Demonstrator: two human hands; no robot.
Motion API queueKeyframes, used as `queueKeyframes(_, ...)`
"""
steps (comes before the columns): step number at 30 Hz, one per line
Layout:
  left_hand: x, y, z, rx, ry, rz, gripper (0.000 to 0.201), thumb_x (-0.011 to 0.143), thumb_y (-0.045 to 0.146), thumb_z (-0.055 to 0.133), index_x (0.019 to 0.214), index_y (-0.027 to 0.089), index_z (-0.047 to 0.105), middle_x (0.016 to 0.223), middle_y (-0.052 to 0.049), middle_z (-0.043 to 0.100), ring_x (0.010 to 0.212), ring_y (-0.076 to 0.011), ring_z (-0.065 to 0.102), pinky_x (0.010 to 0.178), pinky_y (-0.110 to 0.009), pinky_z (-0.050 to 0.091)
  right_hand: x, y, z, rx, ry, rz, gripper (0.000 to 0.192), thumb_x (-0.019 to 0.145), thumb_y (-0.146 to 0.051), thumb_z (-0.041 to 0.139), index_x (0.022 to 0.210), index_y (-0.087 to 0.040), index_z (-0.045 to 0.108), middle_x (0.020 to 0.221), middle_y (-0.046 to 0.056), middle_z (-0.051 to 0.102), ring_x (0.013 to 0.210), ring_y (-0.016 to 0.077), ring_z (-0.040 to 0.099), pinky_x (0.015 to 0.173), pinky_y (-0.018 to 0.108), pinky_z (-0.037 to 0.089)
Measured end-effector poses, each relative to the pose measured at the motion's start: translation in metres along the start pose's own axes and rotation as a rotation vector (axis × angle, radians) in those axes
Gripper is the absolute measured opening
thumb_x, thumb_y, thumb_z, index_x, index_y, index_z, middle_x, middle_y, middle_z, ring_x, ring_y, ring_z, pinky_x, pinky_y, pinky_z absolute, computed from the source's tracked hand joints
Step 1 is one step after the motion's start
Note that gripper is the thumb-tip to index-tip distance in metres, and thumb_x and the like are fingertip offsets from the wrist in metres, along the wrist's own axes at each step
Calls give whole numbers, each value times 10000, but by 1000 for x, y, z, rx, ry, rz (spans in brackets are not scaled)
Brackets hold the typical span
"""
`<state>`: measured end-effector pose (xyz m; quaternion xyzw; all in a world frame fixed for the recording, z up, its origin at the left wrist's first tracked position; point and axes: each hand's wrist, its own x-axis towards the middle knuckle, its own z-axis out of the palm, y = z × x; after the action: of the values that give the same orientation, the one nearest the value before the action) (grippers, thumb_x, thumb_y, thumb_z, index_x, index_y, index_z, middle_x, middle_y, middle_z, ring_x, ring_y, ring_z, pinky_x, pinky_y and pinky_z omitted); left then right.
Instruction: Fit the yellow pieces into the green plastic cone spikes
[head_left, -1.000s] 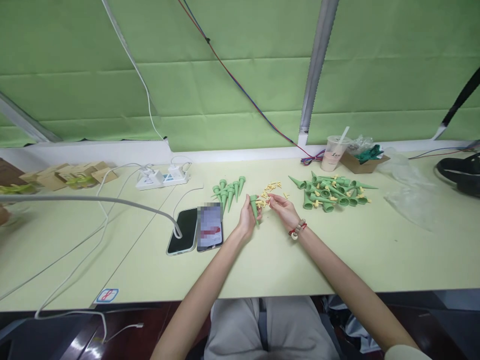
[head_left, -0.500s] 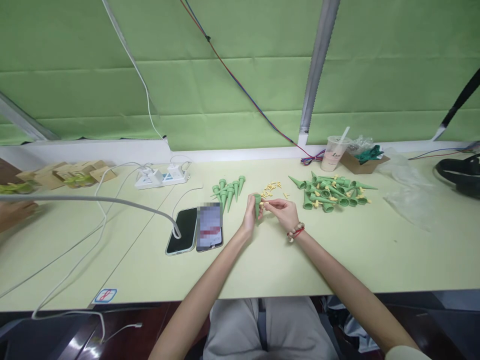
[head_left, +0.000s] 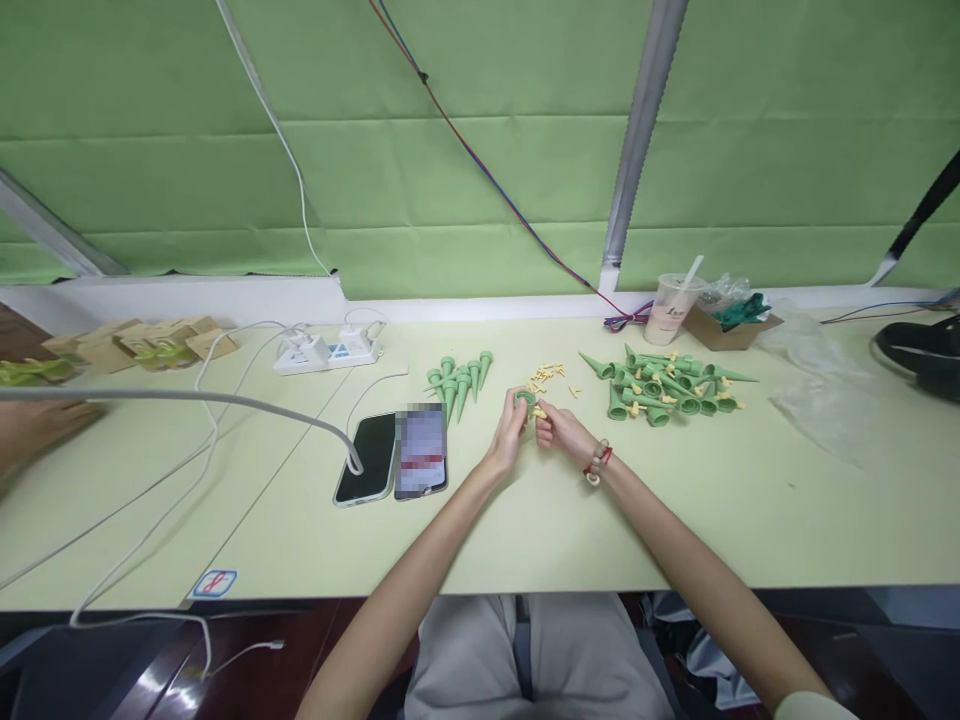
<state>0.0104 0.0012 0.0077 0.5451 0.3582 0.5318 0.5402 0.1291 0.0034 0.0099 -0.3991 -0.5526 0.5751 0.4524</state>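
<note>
My left hand [head_left: 509,432] is wrapped round a green plastic cone-shaped spike [head_left: 525,399], its round open end tipped up toward me. At the side of that spike, the fingers of my right hand [head_left: 566,430] are closed on a small yellow peg [head_left: 538,412]. Just beyond my hands lie several loose yellow pegs [head_left: 546,374]. A small group of green spikes [head_left: 459,380] lies to the left, points mostly toward me. On the right is a larger heap of green spikes [head_left: 667,385], many with yellow pegs in their sides.
Two phones, one dark [head_left: 366,460] and one lit [head_left: 421,452], lie left of my arm. A power strip [head_left: 328,352], white cables, a drink cup [head_left: 670,308] and a cardboard box [head_left: 726,330] stand along the back. Another person's hand [head_left: 49,435] is at the far left.
The green spike in my left hand has turned from pointing downward to showing its open end. My right hand has curled its fingers tighter and shifted slightly right.
</note>
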Motion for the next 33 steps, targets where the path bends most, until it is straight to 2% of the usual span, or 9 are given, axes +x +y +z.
queueKeyframes(2,1,0,0,-7,18,-16,321,807,527,418,930,240,491,784,19,457,611,-84,395,540,-197,325,1,2,-1,31,-22,35,505,752,-657,385,541,-198,388,473,-60,333,419,82,344,460,241,327)
queueKeyframes(8,7,-3,-2,-92,71,-80,342,799,550,409,908,230,466,757,15,456,599,-89,403,505,-196,306,1,3,-4,-94,41,-143,408,724,-576,525,626,-182,484,583,-29,479,548,99,468,575,240,390)
queueKeyframes(13,-1,2,0,20,9,18,328,789,527,452,952,245,500,786,11,466,641,-91,410,562,-203,335,1,5,4,232,0,99,504,718,-644,467,508,-209,323,446,-75,285,397,73,324,448,238,326)
queueKeyframes(15,-1,3,0,6,0,7,323,799,525,435,944,243,496,803,8,474,637,-90,414,550,-205,331,0,4,4,198,2,153,532,729,-671,414,482,-211,312,419,-65,295,377,76,335,433,244,323)
queueKeyframes(19,5,0,0,-120,23,-64,330,811,538,394,910,231,463,789,10,470,599,-86,415,491,-200,300,-1,-2,-1,-29,73,-37,459,707,-629,501,655,-173,518,582,-9,511,490,101,485,517,250,395)
queueKeyframes(21,7,-2,-1,-135,41,-65,332,793,540,432,890,224,471,769,13,465,596,-84,411,491,-193,303,-1,-4,-3,-88,79,-119,410,697,-583,556,673,-175,528,611,-15,523,534,99,499,568,247,412)
queueKeyframes(25,5,-3,0,-99,35,-78,354,776,560,445,879,225,493,729,17,462,582,-82,403,493,-186,311,-2,-4,-3,-68,-4,4,500,740,-623,454,512,-179,431,472,-35,428,450,88,439,508,246,395)
queueKeyframes(28,6,-1,0,-132,24,-94,354,776,555,449,873,217,489,782,9,489,582,-80,407,467,-184,292,0,-2,-5,-99,21,26,540,745,-653,405,512,-170,468,444,-22,450,420,93,446,467,245,389)
queueKeyframes(33,9,1,-1,-161,53,-89,320,801,520,431,879,212,469,797,11,471,572,-77,384,455,-188,267,3,-1,-8,-59,172,-109,408,600,-562,651,718,-175,607,671,22,622,588,132,574,615,281,483)
